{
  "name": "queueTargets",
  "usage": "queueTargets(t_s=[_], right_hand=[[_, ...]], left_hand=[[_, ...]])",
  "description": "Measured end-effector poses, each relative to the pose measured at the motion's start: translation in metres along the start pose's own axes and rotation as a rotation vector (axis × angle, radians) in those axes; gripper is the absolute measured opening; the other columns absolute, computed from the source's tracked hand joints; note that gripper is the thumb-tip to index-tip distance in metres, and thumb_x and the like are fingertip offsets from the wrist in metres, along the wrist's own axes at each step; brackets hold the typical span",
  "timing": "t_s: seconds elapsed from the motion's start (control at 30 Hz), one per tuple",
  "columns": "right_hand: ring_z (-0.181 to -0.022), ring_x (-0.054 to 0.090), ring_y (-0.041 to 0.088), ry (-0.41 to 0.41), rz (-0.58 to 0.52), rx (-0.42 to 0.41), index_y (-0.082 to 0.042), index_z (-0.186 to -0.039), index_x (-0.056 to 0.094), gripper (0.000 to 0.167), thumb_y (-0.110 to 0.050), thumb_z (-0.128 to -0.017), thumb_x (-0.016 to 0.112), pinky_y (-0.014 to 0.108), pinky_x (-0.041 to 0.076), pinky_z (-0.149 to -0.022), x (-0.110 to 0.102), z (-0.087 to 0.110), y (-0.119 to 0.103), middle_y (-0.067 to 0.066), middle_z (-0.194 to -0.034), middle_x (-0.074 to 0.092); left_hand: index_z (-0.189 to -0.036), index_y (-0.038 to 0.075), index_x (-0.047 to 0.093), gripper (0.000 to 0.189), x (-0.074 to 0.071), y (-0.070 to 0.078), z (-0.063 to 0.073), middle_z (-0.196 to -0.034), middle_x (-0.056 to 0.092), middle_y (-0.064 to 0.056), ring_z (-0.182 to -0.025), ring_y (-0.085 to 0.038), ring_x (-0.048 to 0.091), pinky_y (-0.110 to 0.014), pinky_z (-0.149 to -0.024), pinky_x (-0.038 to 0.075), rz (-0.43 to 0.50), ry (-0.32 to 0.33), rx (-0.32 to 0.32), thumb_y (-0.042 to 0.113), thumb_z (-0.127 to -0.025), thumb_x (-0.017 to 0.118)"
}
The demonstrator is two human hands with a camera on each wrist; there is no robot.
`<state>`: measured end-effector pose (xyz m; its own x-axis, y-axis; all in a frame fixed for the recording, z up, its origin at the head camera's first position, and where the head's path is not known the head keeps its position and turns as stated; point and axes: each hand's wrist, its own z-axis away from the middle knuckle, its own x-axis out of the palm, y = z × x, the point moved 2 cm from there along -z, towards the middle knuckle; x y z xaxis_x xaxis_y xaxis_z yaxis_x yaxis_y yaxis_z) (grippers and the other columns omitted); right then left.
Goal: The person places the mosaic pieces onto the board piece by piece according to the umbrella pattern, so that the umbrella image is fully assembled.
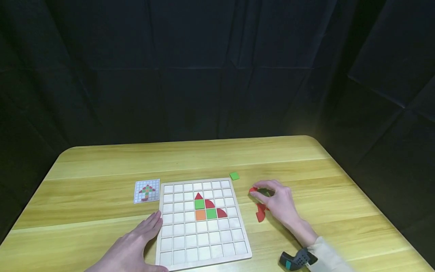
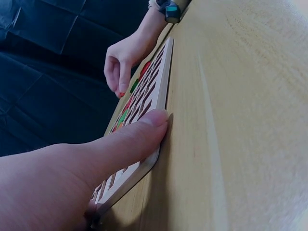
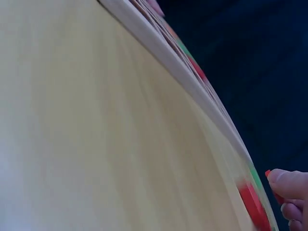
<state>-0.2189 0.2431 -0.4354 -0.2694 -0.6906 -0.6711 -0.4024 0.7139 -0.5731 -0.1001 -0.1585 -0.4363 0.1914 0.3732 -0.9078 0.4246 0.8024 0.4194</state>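
A white grid board (image 1: 243, 226) lies on the table, its left side touched by my left hand (image 1: 132, 241), whose fingers are extended; the thumb rests on its rim in the left wrist view. On the board sit a red triangle (image 1: 198, 196), an orange square (image 1: 200, 215), two green squares (image 1: 211, 214) and two red quarter-circles (image 1: 222, 213). Right of the board, my right hand (image 1: 282, 202) pinches a small red piece (image 1: 253, 189) between thumb and fingertips; its exact shape is partly hidden. Below that hand lie loose red pieces (image 1: 260, 216), and a dark green piece shows between its fingers.
A small printed pattern card (image 1: 147, 191) lies left of the board, showing a coloured figure on a grid. Beyond the board's far right corner is a loose green square (image 1: 234, 176). Dark curtains (image 1: 217, 75) hang behind the wooden table (image 1: 190, 160).
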Motion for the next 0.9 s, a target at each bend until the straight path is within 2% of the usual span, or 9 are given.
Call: queueTargets(t_s=[0.2, 0.4, 0.53, 0.73, 0.9], right_hand=[[-0.084, 0.072, 0.014, -0.089, -0.134, -0.064, -0.019, -0.097, 0.078, 0.028, -0.018, -0.072, 0.09, 0.031, 0.059, -0.073, 0.025, 0.003, -0.044, -0.007, -0.095, 0.075], [-0.087, 0.069, 0.011, -0.17, -0.151, -0.135, -0.018, -0.093, 0.079, 0.024, -0.022, -0.072, 0.09, 0.03, 0.057, -0.073, 0.046, 0.001, -0.079, -0.01, -0.091, 0.075], [-0.086, 0.069, 0.011, -0.214, -0.168, -0.17, -0.016, -0.093, 0.079, 0.021, -0.02, -0.075, 0.089, 0.029, 0.056, -0.072, 0.06, 0.0, -0.095, -0.008, -0.09, 0.075], [-0.081, 0.065, 0.012, -0.324, -0.199, -0.212, -0.013, -0.093, 0.078, 0.017, -0.019, -0.079, 0.086, 0.024, 0.053, -0.07, 0.08, -0.002, -0.117, -0.007, -0.09, 0.075], [-0.077, 0.061, 0.012, -0.33, -0.162, -0.232, -0.012, -0.09, 0.077, 0.016, -0.019, -0.079, 0.086, 0.019, 0.048, -0.064, 0.093, -0.003, -0.127, -0.005, -0.087, 0.075]], left_hand=[[-0.147, -0.004, 0.043, 0.121, -0.003, 0.002, -0.001, -0.16, 0.035, -0.018, -0.143, -0.039, 0.038, -0.055, -0.101, 0.048, 0.031, -0.009, -0.026, 0.081, -0.066, 0.07], [-0.148, -0.004, 0.043, 0.12, -0.001, 0.002, -0.001, -0.16, 0.034, -0.017, -0.143, -0.038, 0.039, -0.053, -0.101, 0.048, 0.015, 0.001, -0.005, 0.08, -0.067, 0.07], [-0.147, -0.004, 0.043, 0.12, 0.0, 0.002, -0.002, -0.16, 0.034, -0.017, -0.143, -0.039, 0.039, -0.054, -0.103, 0.047, 0.016, 0.004, 0.003, 0.08, -0.067, 0.071], [-0.148, -0.003, 0.043, 0.121, -0.003, 0.003, -0.001, -0.161, 0.033, -0.016, -0.144, -0.038, 0.037, -0.055, -0.102, 0.047, 0.044, -0.014, -0.029, 0.081, -0.066, 0.071], [-0.149, -0.003, 0.042, 0.121, -0.003, 0.002, -0.001, -0.161, 0.032, -0.016, -0.144, -0.039, 0.037, -0.056, -0.102, 0.047, 0.055, -0.026, -0.039, 0.081, -0.066, 0.069]])
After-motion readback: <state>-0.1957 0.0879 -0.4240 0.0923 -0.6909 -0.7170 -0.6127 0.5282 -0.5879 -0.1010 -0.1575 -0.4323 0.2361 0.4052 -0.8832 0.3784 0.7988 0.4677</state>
